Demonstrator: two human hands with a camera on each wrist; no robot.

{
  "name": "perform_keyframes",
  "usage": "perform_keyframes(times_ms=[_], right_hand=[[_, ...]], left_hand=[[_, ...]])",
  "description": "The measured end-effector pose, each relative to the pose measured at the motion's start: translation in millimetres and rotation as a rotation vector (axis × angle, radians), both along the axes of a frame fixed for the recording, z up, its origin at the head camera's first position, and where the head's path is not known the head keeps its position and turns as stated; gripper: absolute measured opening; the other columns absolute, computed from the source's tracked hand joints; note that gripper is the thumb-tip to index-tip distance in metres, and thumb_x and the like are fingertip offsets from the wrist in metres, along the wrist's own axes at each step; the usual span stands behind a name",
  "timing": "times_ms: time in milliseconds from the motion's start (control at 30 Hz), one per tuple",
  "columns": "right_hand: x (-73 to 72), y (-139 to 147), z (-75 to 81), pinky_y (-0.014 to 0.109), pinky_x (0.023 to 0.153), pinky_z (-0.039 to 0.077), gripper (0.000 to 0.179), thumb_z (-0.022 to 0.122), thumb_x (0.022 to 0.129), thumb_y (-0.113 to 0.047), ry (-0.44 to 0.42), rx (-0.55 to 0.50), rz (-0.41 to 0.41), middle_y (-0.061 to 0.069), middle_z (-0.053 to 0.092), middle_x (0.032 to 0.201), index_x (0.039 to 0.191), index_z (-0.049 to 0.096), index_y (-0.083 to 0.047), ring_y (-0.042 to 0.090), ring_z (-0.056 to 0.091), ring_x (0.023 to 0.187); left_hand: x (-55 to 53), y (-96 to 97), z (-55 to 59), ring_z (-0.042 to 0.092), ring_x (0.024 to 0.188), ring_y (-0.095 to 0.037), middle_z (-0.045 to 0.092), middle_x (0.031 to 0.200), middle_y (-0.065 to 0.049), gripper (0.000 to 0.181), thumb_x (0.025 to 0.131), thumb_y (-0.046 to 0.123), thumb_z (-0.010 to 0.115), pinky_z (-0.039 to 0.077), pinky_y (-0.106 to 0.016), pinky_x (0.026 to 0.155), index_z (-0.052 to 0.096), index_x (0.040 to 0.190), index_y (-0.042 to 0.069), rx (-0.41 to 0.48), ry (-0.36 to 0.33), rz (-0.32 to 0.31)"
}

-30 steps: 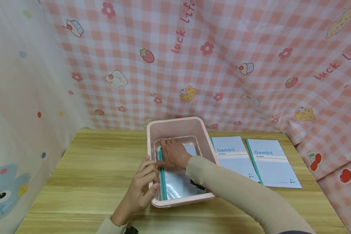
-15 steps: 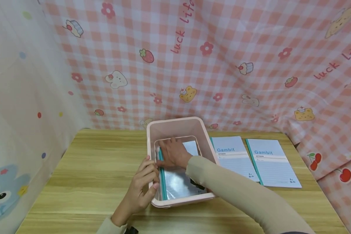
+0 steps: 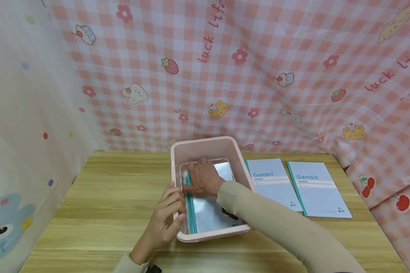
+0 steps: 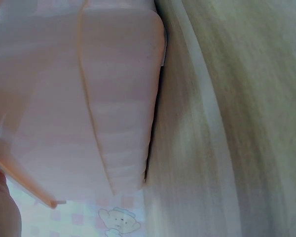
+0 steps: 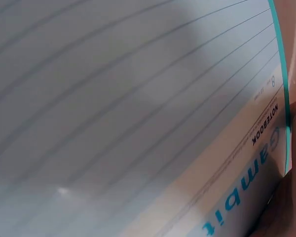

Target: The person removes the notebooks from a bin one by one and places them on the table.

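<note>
Where fingers [image 3: 193, 170] touch, the notebook [image 3: 210, 216] runs lengthwise forward.

Pink-checked cloth [image 3: 194, 87], wooden table [image 3: 116, 197]

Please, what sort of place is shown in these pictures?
Probably an indoor tabletop workspace, perhaps specially arranged: a wood-grain table backed by a pink checked, cartoon-printed cloth, with "Gambit" notebooks laid on it.
</note>
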State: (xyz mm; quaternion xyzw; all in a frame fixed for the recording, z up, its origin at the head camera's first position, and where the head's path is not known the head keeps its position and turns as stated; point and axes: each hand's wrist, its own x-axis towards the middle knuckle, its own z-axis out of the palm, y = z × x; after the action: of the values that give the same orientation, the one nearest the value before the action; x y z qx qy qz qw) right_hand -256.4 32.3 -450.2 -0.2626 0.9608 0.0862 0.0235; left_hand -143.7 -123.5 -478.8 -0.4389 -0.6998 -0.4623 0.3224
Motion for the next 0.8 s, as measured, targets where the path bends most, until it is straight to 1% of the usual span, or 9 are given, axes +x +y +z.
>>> perform_keyframes(times_ms=[133, 233, 333, 433, 500, 600, 700, 800], right_hand=[[-2.1, 1.5, 8.4, 0.039, 0.084, 0.048, 0.053, 0.045, 0.095, -0.064, 0.005, -0.034, -0.014, 0.011, 0.064, 0.095, 0.104, 0.050, -0.012, 0.026, 0.051, 0.091], [-2.2, 4.1, 15.1, 0.039, 0.081, 0.045, 0.045, 0.046, 0.096, -0.057, 0.034, -0.095, -0.003, 0.010, 0.059, 0.088, 0.098, 0.046, -0.012, 0.026, 0.048, 0.087], [-0.9, 6.0, 20.1, 0.036, 0.073, 0.039, 0.038, 0.047, 0.096, -0.050, 0.081, -0.156, 0.047, 0.007, 0.053, 0.080, 0.093, 0.043, -0.012, 0.025, 0.044, 0.079], [1.6, 6.6, 24.7, 0.033, 0.070, 0.031, 0.030, 0.045, 0.096, -0.042, 0.145, -0.214, 0.112, 0.003, 0.045, 0.074, 0.088, 0.039, -0.014, 0.022, 0.037, 0.073], [2.8, 6.7, 28.7, 0.033, 0.071, 0.028, 0.026, 0.042, 0.097, -0.040, 0.184, -0.246, 0.143, 0.002, 0.043, 0.075, 0.088, 0.039, -0.015, 0.021, 0.035, 0.073], [3.0, 6.8, 35.9, 0.034, 0.073, 0.028, 0.024, 0.043, 0.098, -0.037, 0.216, -0.297, 0.166, 0.002, 0.043, 0.079, 0.088, 0.041, -0.016, 0.023, 0.036, 0.077], [1.8, 7.0, 42.5, 0.037, 0.077, 0.028, 0.022, 0.045, 0.097, -0.036, 0.216, -0.332, 0.172, 0.003, 0.044, 0.086, 0.091, 0.044, -0.016, 0.026, 0.037, 0.083], [2.4, 6.9, 48.5, 0.037, 0.077, 0.024, 0.020, 0.044, 0.095, -0.036, 0.232, -0.359, 0.182, 0.003, 0.042, 0.084, 0.090, 0.042, -0.016, 0.025, 0.035, 0.082]], left_hand=[[0.2, 0.0, 0.3, 0.055, 0.107, -0.027, 0.057, 0.083, -0.002, 0.012, 0.086, 0.010, 0.054, 0.024, -0.047, 0.126, 0.054, 0.074, 0.013, 0.002, 0.009, -0.001], [-0.1, 0.4, 0.5, 0.055, 0.106, -0.027, 0.057, 0.083, -0.003, 0.012, 0.086, 0.009, 0.054, 0.024, -0.047, 0.126, 0.053, 0.074, 0.013, 0.004, 0.015, -0.004], [-0.2, 0.3, 0.7, 0.055, 0.106, -0.027, 0.057, 0.083, -0.003, 0.012, 0.086, 0.010, 0.054, 0.025, -0.047, 0.125, 0.053, 0.074, 0.013, 0.006, 0.021, -0.006], [-0.2, 0.2, 1.4, 0.055, 0.105, -0.027, 0.057, 0.083, -0.003, 0.014, 0.088, 0.011, 0.053, 0.025, -0.047, 0.125, 0.053, 0.074, 0.013, 0.005, 0.028, -0.007], [-0.1, 0.3, 2.0, 0.055, 0.105, -0.026, 0.057, 0.083, -0.003, 0.015, 0.089, 0.012, 0.053, 0.025, -0.047, 0.125, 0.053, 0.074, 0.013, 0.005, 0.033, -0.008], [0.1, 0.6, 3.1, 0.055, 0.104, -0.026, 0.056, 0.083, -0.002, 0.018, 0.092, 0.013, 0.052, 0.026, -0.047, 0.125, 0.052, 0.074, 0.013, 0.004, 0.035, -0.009], [0.4, 0.3, 3.4, 0.055, 0.104, -0.026, 0.056, 0.083, -0.002, 0.019, 0.093, 0.013, 0.052, 0.026, -0.047, 0.125, 0.052, 0.074, 0.013, 0.004, 0.031, -0.010], [0.5, -0.7, 2.8, 0.055, 0.104, -0.026, 0.056, 0.083, -0.002, 0.018, 0.092, 0.012, 0.052, 0.027, -0.047, 0.124, 0.052, 0.074, 0.013, 0.003, 0.026, -0.010]])
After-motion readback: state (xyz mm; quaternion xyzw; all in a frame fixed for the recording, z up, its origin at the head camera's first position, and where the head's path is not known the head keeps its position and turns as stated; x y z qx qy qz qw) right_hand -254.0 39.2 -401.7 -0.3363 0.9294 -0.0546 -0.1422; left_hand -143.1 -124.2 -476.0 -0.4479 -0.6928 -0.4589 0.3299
